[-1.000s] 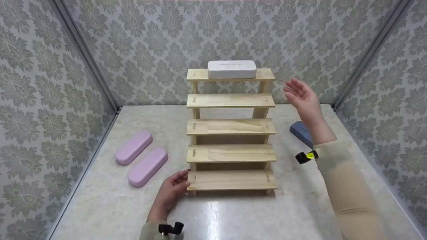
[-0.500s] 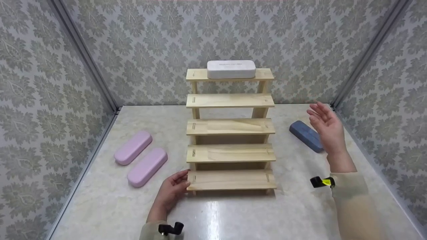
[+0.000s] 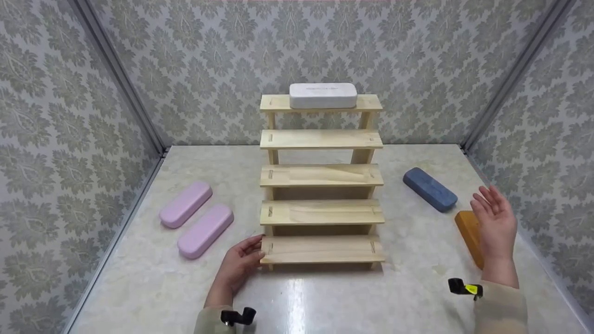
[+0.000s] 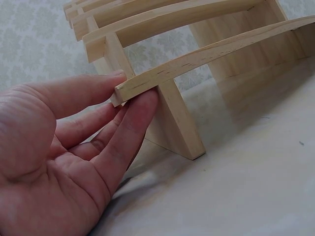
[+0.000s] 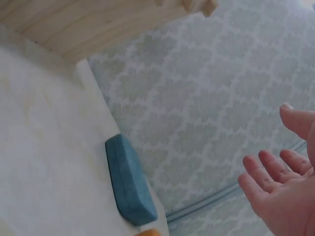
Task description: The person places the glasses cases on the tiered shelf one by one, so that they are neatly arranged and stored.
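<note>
Pinching the left end of the lowest shelf of a wooden rack, the left hand has its fingertips above and below the board. Nearer the table's right edge, the right hand hangs relaxed and empty, fingers slightly bent, hiding part of an orange case in the head view. Toward the table's left edge a pink case lies slantwise, with a second pink case just beyond it, apart. A blue case lies toward the back right corner. Farthest, on the rack's top shelf, sits a white case, with a patterned wall behind the table's back edge.
</note>
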Tool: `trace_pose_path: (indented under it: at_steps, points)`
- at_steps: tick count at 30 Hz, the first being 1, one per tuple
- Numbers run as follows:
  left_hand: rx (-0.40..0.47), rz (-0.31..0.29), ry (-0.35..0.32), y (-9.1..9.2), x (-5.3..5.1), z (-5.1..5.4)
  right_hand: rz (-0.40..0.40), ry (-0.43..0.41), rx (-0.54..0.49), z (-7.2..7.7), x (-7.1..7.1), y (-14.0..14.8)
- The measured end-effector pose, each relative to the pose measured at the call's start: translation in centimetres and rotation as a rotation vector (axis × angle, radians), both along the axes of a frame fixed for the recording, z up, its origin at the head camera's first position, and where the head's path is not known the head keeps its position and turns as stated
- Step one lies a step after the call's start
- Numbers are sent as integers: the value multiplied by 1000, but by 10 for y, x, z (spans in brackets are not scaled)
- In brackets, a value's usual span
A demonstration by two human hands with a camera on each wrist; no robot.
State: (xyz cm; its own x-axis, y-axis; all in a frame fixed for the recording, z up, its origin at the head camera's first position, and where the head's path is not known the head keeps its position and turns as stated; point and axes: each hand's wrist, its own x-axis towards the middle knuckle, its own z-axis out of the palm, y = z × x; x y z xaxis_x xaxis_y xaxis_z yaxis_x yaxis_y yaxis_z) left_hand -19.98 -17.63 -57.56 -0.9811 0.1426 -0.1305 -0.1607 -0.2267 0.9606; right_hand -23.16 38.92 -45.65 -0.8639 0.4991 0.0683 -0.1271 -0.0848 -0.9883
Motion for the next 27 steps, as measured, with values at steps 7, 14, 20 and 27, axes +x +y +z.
trace_pose_path:
  at_steps: [7, 14, 20, 27]
  points:
    - [-13, 0, -10, 1, 0, 1, -145, -190, -6, -34, 29, 26]
    - [-43, 12, -13, 0, 0, 2, -277, -262, 37, -59, 47, 37]
    - [-49, 19, -14, -1, -1, 0, -296, -364, 48, -75, 48, 38]
    - [-52, 22, -19, 0, -1, 0, -289, -463, 107, -92, 45, 34]
